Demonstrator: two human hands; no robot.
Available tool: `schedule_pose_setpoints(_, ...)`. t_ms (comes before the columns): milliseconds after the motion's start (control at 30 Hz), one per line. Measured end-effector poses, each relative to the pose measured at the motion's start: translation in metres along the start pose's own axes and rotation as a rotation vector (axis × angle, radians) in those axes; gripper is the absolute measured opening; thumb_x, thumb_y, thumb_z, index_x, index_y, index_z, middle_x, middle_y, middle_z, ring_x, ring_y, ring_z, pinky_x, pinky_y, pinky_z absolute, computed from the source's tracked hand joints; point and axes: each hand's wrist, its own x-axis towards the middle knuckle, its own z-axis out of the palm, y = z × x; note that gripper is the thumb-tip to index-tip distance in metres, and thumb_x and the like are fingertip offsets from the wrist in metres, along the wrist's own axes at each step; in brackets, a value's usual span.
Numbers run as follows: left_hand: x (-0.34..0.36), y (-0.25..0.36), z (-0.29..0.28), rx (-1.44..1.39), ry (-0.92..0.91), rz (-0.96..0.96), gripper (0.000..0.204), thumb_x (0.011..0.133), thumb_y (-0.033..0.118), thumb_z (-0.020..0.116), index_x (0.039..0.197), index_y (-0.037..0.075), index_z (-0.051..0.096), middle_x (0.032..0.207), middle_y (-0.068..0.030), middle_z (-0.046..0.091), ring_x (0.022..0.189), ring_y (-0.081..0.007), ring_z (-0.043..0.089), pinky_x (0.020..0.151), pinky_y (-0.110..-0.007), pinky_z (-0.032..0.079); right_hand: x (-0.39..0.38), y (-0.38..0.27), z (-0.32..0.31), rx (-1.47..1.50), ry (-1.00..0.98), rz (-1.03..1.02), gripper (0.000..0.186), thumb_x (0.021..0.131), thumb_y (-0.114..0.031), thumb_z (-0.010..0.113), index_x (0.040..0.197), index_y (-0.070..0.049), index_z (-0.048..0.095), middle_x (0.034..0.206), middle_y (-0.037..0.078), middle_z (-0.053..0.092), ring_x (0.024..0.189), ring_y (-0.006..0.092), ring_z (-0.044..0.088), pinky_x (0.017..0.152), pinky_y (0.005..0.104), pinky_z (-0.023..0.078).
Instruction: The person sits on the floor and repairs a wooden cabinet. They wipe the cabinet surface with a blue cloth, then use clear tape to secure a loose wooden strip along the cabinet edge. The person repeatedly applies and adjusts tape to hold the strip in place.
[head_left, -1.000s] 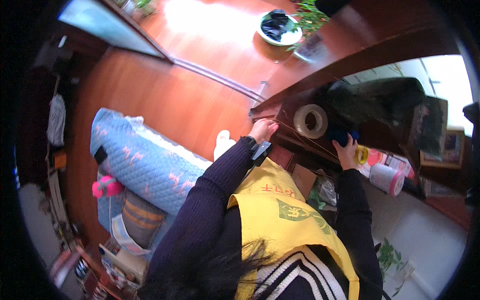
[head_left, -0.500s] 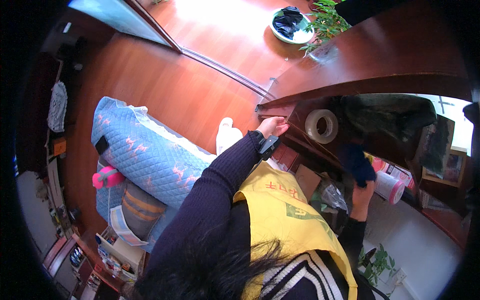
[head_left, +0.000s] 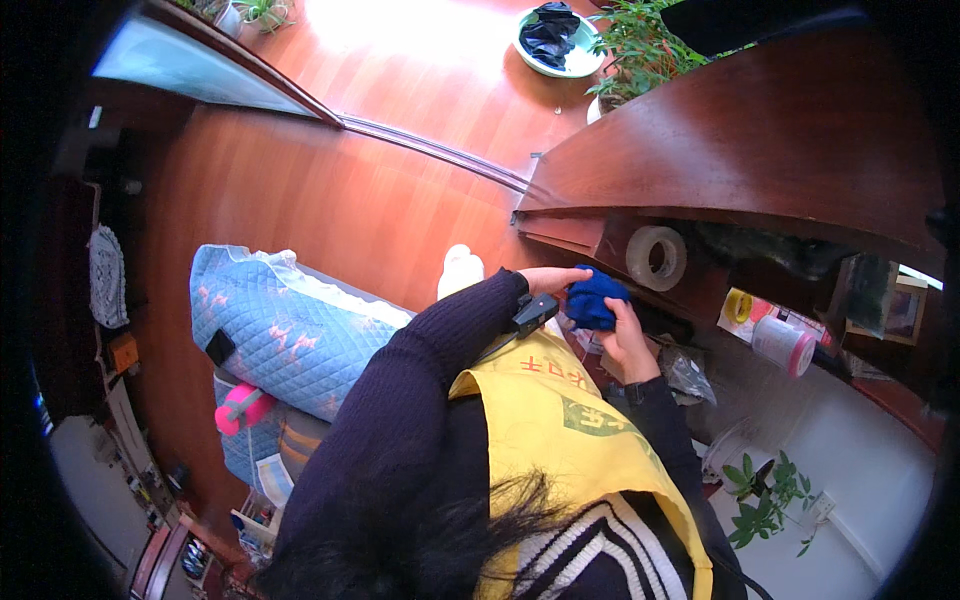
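Note:
A crumpled blue cloth (head_left: 592, 298) is bunched between my two hands in front of the wooden cabinet. My left hand (head_left: 553, 280) closes on its upper left edge, with a dark device strapped at the wrist. From the right, my right hand (head_left: 630, 345) grips the cloth between thumb and fingers. Just beyond, a wide roll of clear tape (head_left: 655, 258) stands on the cabinet shelf. Right of it are a yellow tape roll (head_left: 738, 305) and a white canister with a pink lid (head_left: 785, 345).
The cabinet's curved wooden top (head_left: 740, 140) overhangs the shelf. A picture frame (head_left: 885, 305) leans at its right end, and a clear plastic bag (head_left: 688, 375) lies below. At left stands a seat with a blue quilted cover (head_left: 290, 320). A potted plant (head_left: 765, 490) grows at lower right.
My right hand has moved left, away from the shelf, bringing the blue cloth to my left hand. My left hand has left the shelf edge and now holds the cloth too.

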Motion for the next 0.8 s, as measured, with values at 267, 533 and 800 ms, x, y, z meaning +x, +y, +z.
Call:
schedule_pose_setpoints(267, 0.027, -0.033, -0.046, 0.048, 0.485, 0.161, 0.029, 0.084, 0.020, 0.061, 0.105, 0.001, 0.056, 0.086, -0.0136, 0.065, 0.068, -0.0236, 0.065, 0.061, -0.039, 0.055, -0.007, 0.021, 0.006, -0.275, -0.153, 0.102, 0.029, 0.096, -0.032, 0.049, 0.117, -0.012, 0.055, 0.113, 0.006, 0.059, 0.104, 0.0171, 0.055, 0.089, 0.0346, 0.043)
schedule_pose_setpoints(533, 0.054, 0.002, -0.016, -0.717, 0.201, 0.104, 0.032, 0.085, 0.023, 0.054, 0.110, 0.003, 0.051, 0.097, -0.0116, 0.061, 0.089, -0.0272, 0.062, 0.076, -0.045, 0.052, -0.006, 0.023, -0.059, -0.228, 0.284, 0.042, 0.037, 0.091, -0.032, 0.057, 0.120, -0.010, 0.051, 0.109, 0.006, 0.057, 0.099, 0.0147, 0.052, 0.083, 0.0319, 0.045)
schedule_pose_setpoints(800, 0.035, 0.026, -0.021, -0.355, 0.619, 0.259, 0.027, 0.079, 0.016, 0.054, 0.100, -0.001, 0.055, 0.092, -0.0133, 0.059, 0.080, -0.0251, 0.060, 0.075, -0.043, 0.051, 0.014, 0.021, -0.060, -0.327, 0.250, -0.031, 0.033, 0.092, -0.031, 0.057, 0.117, -0.010, 0.054, 0.106, 0.005, 0.059, 0.093, 0.0144, 0.054, 0.079, 0.0295, 0.046)
